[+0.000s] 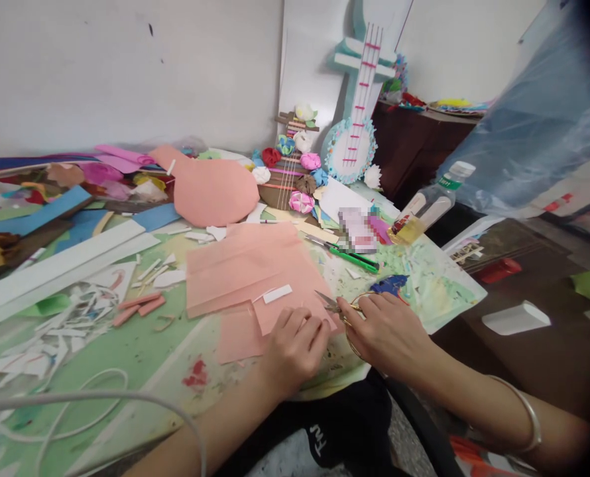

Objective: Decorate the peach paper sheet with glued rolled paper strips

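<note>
My right hand [387,324] is wrapped round a pair of scissors [329,303] with gold-coloured handles. Their blades point left over the edge of a salmon-pink paper sheet [245,262], and I cannot tell how far apart they are. Close beside the scissors, my left hand [295,348] is closed, its fingertips pinching the near part of the pink paper. Its fingers partly hide what lies between them. A small white strip [278,293] lies on the pink paper just beyond my left hand.
A green utility knife [354,258] lies beyond the paper, near a tilted plastic bottle [434,202]. A pink pipa-shaped cutout [215,189] and decorated instrument models [349,149] stand behind. White scraps [66,338] and a cable [91,397] lie left.
</note>
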Action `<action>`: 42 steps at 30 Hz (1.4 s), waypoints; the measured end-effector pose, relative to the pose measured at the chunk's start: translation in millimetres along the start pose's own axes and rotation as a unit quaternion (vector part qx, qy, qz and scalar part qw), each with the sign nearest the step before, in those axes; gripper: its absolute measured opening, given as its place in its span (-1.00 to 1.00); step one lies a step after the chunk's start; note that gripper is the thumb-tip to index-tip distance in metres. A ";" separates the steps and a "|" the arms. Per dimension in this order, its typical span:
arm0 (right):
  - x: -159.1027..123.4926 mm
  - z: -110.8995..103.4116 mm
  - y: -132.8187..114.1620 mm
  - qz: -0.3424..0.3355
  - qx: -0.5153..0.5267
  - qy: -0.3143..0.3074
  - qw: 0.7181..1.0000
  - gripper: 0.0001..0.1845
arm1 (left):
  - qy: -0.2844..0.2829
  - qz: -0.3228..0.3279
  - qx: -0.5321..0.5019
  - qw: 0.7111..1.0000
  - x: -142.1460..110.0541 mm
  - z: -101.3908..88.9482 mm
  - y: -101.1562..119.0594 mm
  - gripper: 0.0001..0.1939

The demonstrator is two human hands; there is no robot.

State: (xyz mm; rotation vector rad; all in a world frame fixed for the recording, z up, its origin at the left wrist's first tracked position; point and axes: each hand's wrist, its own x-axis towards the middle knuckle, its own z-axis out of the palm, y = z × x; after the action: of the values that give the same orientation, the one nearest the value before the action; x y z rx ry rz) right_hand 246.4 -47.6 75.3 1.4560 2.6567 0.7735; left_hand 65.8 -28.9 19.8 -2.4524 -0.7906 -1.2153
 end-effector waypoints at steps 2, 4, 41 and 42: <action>1.9 4.1 -1.4 -0.007 -0.011 0.003 1.000 -0.65 | 0.000 0.003 0.003 1.000 -1.2 1.2 0.6 -0.87; 2.7 7.4 -2.9 -0.011 -0.019 0.004 1.000 -0.67 | -0.001 0.002 0.006 1.000 -2.1 1.9 1.3 -0.87; 0.9 13.7 -19.8 -0.009 -0.058 -0.002 0.998 -0.57 | -0.010 -0.002 0.003 1.000 4.3 8.2 8.3 -0.89; 0.7 14.3 -20.4 -0.008 -0.058 0.000 0.998 -0.58 | -0.010 -0.003 0.003 1.000 4.4 8.3 8.3 -0.88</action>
State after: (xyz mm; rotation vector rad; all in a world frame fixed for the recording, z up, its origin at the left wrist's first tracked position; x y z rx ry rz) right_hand 233.4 -50.1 54.2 1.4040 2.5719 0.9084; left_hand 78.1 -30.2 18.3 -2.4623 -0.8054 -1.1915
